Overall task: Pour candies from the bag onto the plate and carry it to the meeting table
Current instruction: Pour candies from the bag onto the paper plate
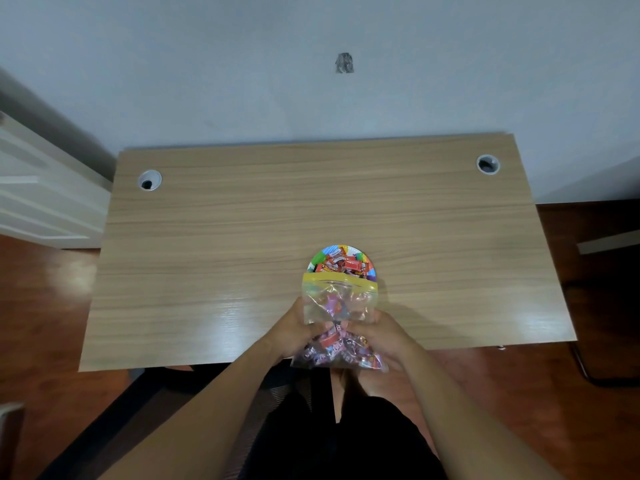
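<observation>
Bag (pixel 337 306) mouth points away, over plate (pixel 349 252) of candies (pixel 341 264).

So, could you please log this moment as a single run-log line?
stage: pouring | left hand: holds bag | right hand: holds bag | bag mouth: over plate | plate: candies on it, on table

A single head-worn wide-angle camera looks forward and steeply down from above the near edge of the tabletop (pixel 311 209), facing a pale wall (pixel 242 64). Both forearms reach in from the bottom, close to the lens. The edges bend and blur, so the floor (pixel 41 306) perhaps looks tilted.
</observation>
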The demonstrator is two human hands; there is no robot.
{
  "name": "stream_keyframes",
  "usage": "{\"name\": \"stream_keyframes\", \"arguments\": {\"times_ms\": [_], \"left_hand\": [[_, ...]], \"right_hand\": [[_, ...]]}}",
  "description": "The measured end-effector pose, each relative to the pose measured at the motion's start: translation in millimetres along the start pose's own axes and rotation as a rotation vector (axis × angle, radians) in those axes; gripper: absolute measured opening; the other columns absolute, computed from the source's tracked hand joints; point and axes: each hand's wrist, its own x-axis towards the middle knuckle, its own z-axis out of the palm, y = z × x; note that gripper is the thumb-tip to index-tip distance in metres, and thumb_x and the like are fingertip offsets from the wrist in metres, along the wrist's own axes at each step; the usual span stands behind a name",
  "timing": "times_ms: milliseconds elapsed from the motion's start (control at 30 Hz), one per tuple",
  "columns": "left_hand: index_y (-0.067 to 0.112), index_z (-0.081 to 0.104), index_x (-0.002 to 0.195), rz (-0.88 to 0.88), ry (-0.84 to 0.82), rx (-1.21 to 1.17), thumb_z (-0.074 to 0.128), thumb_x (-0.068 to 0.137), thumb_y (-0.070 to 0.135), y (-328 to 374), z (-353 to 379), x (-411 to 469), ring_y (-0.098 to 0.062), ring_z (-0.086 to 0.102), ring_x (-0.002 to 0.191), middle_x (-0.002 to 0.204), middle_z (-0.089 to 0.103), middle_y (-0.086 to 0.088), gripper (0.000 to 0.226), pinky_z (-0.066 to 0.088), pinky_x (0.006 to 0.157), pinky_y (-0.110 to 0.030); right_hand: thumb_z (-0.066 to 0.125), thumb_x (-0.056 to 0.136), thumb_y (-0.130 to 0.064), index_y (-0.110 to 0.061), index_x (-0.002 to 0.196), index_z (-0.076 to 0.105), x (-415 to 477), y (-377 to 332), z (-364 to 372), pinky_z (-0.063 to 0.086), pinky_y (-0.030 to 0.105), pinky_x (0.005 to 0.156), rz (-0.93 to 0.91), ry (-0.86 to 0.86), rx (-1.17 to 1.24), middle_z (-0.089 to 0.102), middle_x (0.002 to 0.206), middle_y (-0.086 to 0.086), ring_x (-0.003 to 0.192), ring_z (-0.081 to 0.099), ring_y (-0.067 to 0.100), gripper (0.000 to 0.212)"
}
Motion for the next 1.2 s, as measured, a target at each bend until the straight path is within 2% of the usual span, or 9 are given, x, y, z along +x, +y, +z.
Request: {"name": "stream_keyframes", "arguments": {"times_ms": [100, 200, 367, 500, 667, 867, 1000, 1100, 1200], "left_hand": [[0.029, 0.068, 0.118, -0.042, 0.038, 0.037, 0.073, 0.100, 0.040, 1.7, 1.5, -2.2, -0.026, 0.080, 0.107, 0.120, 0.080, -0.010, 0.021, 0.063, 0.098, -0.041], [0.024, 0.081, 0.110, -0.096, 0.037, 0.039, 0.064, 0.102, 0.053, 1.8, 2.7, -4.6, -0.021, 0.082, 0.103, 0.105, 0.087, 0.000, 0.034, 0.059, 0.105, -0.042], [0.011, 0.083, 0.101, -0.101, 0.096, 0.019, 0.068, 0.102, 0.046, -1.4, 4.1, -4.2, -0.019, 0.084, 0.093, 0.098, 0.088, -0.002, 0.038, 0.063, 0.102, -0.041], [0.007, 0.079, 0.112, -0.101, 0.102, -0.067, 0.072, 0.102, 0.038, -4.3, 5.0, -1.8, -0.028, 0.084, 0.099, 0.102, 0.087, -0.007, 0.034, 0.064, 0.100, -0.044], [0.015, 0.078, 0.118, -0.074, 0.064, -0.199, 0.077, 0.099, 0.030, -1.3, 10.0, -5.4, -0.023, 0.084, 0.097, 0.107, 0.087, -0.006, 0.025, 0.066, 0.078, -0.027], [0.014, 0.078, 0.121, -0.066, 0.054, -0.199, 0.077, 0.098, 0.035, -1.2, 11.3, -8.4, -0.024, 0.084, 0.102, 0.109, 0.086, -0.006, 0.031, 0.066, 0.087, -0.031], [0.018, 0.079, 0.118, -0.061, 0.096, -0.199, 0.076, 0.099, 0.033, -1.6, 9.7, -8.7, -0.024, 0.085, 0.097, 0.107, 0.087, -0.007, 0.024, 0.066, 0.081, -0.029], [0.015, 0.081, 0.113, -0.071, 0.100, -0.177, 0.076, 0.100, 0.033, -1.1, 8.7, -9.4, -0.025, 0.085, 0.095, 0.102, 0.087, -0.008, 0.023, 0.066, 0.083, -0.032], [0.015, 0.083, 0.110, -0.065, 0.118, -0.164, 0.077, 0.098, 0.036, 0.7, 9.4, -9.9, -0.024, 0.085, 0.093, 0.101, 0.087, -0.007, 0.025, 0.065, 0.082, -0.031]], "right_hand": [[0.090, 0.087, -0.038, -0.020, 0.128, 0.079, -5.3, -2.5, 0.1, 0.060, 0.043, 0.108, -0.023, -0.001, 0.044, 0.086, 0.118, -0.003, 0.116, 0.079, 0.017, 0.046], [0.085, 0.092, -0.038, -0.017, 0.122, 0.082, -11.5, -6.5, -0.8, 0.063, 0.032, 0.099, -0.048, -0.002, 0.074, 0.087, 0.110, -0.002, 0.105, 0.082, 0.012, 0.037], [0.084, 0.093, -0.038, -0.018, 0.119, 0.084, -15.3, -8.2, -0.1, 0.058, 0.030, 0.104, -0.066, 0.022, 0.064, 0.087, 0.111, -0.007, 0.109, 0.080, 0.009, 0.033], [0.086, 0.092, -0.035, -0.015, 0.118, 0.082, -14.7, -6.3, -2.0, 0.059, 0.027, 0.092, -0.058, 0.050, 0.059, 0.087, 0.108, -0.004, 0.101, 0.082, 0.008, 0.033], [0.091, 0.086, -0.035, -0.012, 0.119, 0.079, -9.5, 1.2, -4.7, 0.060, 0.039, 0.105, -0.042, 0.064, 0.067, 0.087, 0.111, 0.003, 0.111, 0.081, 0.022, 0.042], [0.082, 0.096, -0.019, -0.014, 0.107, 0.082, -13.9, -1.3, -4.7, 0.062, 0.018, 0.074, -0.041, 0.033, 0.099, 0.088, 0.105, 0.004, 0.092, 0.084, 0.010, 0.012], [0.087, 0.092, -0.023, -0.012, 0.119, 0.079, -13.3, -2.9, -3.4, 0.059, 0.023, 0.077, -0.050, 0.059, 0.112, 0.087, 0.110, 0.003, 0.105, 0.082, 0.019, 0.031], [0.085, 0.093, -0.022, -0.012, 0.120, 0.076, -14.1, -4.3, -2.5, 0.058, 0.020, 0.073, -0.039, 0.070, 0.110, 0.085, 0.109, 0.003, 0.100, 0.081, 0.016, 0.030], [0.085, 0.093, -0.026, -0.011, 0.119, 0.079, -12.2, -1.6, -3.0, 0.062, 0.030, 0.086, -0.042, 0.077, 0.128, 0.087, 0.108, 0.004, 0.106, 0.082, 0.023, 0.030]]}}
